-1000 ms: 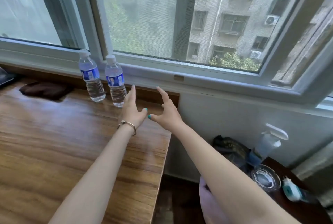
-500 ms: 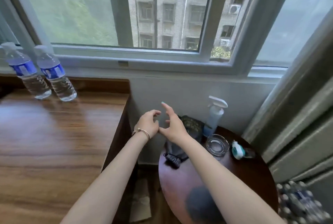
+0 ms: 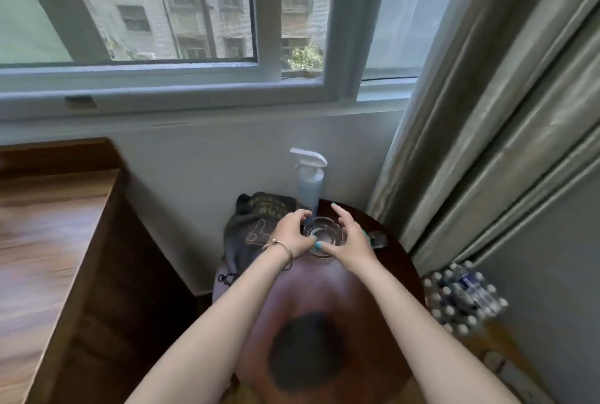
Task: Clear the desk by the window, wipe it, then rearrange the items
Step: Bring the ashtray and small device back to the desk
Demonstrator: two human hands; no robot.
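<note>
Round dark table (image 3: 383, 293): glass ashtray (image 3: 325, 236), spray bottle (image 3: 310, 182), dark bag (image 3: 256, 228) on top.
</note>
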